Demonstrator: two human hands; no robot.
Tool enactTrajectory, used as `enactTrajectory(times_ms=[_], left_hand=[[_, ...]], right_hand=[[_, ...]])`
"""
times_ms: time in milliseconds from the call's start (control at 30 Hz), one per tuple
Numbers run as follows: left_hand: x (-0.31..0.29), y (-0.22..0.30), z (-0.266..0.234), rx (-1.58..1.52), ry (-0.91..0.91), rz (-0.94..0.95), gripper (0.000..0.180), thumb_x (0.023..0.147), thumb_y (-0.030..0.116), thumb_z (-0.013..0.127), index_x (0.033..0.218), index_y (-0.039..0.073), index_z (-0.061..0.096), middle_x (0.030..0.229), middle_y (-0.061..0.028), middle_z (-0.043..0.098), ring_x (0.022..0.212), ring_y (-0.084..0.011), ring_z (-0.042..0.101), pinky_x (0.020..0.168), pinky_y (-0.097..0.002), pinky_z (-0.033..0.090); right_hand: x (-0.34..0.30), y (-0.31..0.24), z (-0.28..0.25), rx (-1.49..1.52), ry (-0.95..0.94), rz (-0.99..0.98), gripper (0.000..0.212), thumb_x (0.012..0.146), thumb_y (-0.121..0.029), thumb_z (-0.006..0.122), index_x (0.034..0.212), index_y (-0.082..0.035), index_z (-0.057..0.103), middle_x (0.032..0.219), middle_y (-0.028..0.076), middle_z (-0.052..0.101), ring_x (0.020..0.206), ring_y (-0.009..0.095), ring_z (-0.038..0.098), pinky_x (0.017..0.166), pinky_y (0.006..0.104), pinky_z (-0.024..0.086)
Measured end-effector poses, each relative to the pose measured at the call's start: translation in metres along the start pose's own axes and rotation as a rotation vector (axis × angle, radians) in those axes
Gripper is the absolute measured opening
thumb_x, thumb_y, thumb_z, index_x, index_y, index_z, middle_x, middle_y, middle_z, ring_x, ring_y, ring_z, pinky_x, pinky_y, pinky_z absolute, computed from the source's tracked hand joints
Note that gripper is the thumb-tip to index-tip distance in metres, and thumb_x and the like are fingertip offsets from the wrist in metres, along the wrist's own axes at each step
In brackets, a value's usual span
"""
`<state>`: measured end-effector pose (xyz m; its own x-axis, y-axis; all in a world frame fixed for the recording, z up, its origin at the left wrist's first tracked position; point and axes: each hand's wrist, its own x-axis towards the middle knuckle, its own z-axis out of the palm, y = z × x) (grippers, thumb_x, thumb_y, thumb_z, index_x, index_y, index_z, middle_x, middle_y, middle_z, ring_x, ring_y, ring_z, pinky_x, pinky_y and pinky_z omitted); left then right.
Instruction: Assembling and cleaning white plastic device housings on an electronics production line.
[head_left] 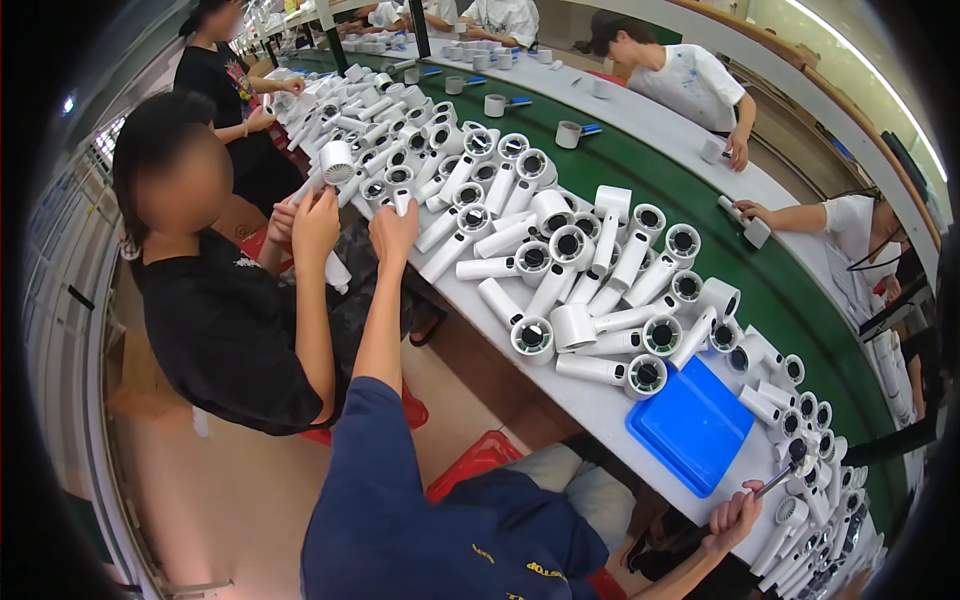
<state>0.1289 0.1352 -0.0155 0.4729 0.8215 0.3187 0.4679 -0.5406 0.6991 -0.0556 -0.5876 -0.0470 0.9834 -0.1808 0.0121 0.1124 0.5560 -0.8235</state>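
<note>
My left hand [393, 232] reaches out over the near edge of the table, its fingers closed round the handle of a white handheld fan [402, 199]. That fan lies among many similar ones. At the lower right my right hand [735, 518] is closed round a tool with a thin metal shaft [772, 484]. The shaft slants up toward a dark round part beside the fans there; the exact kind of tool does not show. Between my hands, white handheld fans [570, 245] with round heads cover the table in a loose heap.
A shallow blue tray [692, 425] lies on the table by the fans. Close on my left, a person in black holds another white fan [336, 160]. Beyond the table, a green conveyor belt [680, 200] carries spaced white parts with blue pieces. People work across it. A red stool [472, 462] stands below.
</note>
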Motion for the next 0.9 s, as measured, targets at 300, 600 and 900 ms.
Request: enactTrajectory(times_ms=[300, 600, 900], left_hand=[[0.025, 0.000, 0.021, 0.017, -0.056, 0.129, 0.066, 0.086, 0.052, 0.070, 0.121, -0.005, 0.064, 0.110, -0.0296, 0.070, 0.107, -0.0434, 0.067, 0.091, -0.0473, 0.051], [0.013, -0.032, 0.021, -0.061, 0.076, 0.390, 0.057, 0.091, 0.040, 0.070, 0.133, 0.002, 0.058, 0.124, -0.0282, 0.054, 0.115, -0.0442, 0.055, 0.102, -0.0460, 0.044], [0.020, -0.022, 0.060, 0.202, 0.299, 0.507, 0.033, 0.089, 0.032, 0.071, 0.108, 0.005, 0.075, 0.089, -0.0233, 0.070, 0.093, -0.0398, 0.062, 0.092, -0.0484, 0.046]], right_hand=[[0.001, -0.001, 0.012, -0.006, -0.045, 0.050, 0.011, 0.108, -0.014, 0.048, 0.105, -0.003, 0.047, 0.055, -0.008, 0.024, 0.036, 0.001, 0.016, 0.031, 0.0219, 0.012], [0.003, -0.003, 0.012, 0.035, -0.066, 0.064, 0.012, 0.107, -0.015, 0.050, 0.105, -0.003, 0.047, 0.055, -0.008, 0.025, 0.037, 0.001, 0.016, 0.031, 0.0216, 0.011], [-0.016, -0.007, -0.005, 0.019, 0.074, 0.044, 0.009, 0.105, -0.014, 0.054, 0.112, -0.009, 0.052, 0.053, -0.008, 0.026, 0.035, 0.002, 0.022, 0.030, 0.0200, 0.015]])
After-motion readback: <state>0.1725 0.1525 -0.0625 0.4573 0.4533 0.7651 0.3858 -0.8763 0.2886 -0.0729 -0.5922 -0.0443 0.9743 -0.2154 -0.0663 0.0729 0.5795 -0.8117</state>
